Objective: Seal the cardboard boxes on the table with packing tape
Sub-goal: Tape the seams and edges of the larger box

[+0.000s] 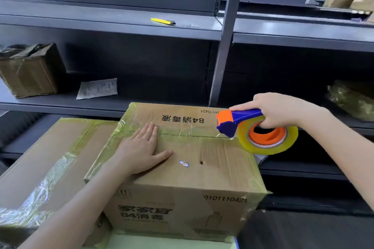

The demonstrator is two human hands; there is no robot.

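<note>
A printed cardboard box [202,168] stands in front of me, its top flaps closed along a centre seam with clear tape over it. My left hand [144,147] presses flat on the box top, fingers straight, just left of the seam's middle. My right hand [281,111] grips the blue handle of an orange and blue tape dispenser [238,121] with a roll of clear tape [269,137], held at the right end of the seam, its blade end touching the box top.
A larger taped cardboard box [44,159] lies to the left, touching the printed one. Grey metal shelving [121,26] rises behind, holding a yellow utility knife [163,21], a taped parcel [30,70], a paper sheet [98,88] and wrapped packages [352,101] at right.
</note>
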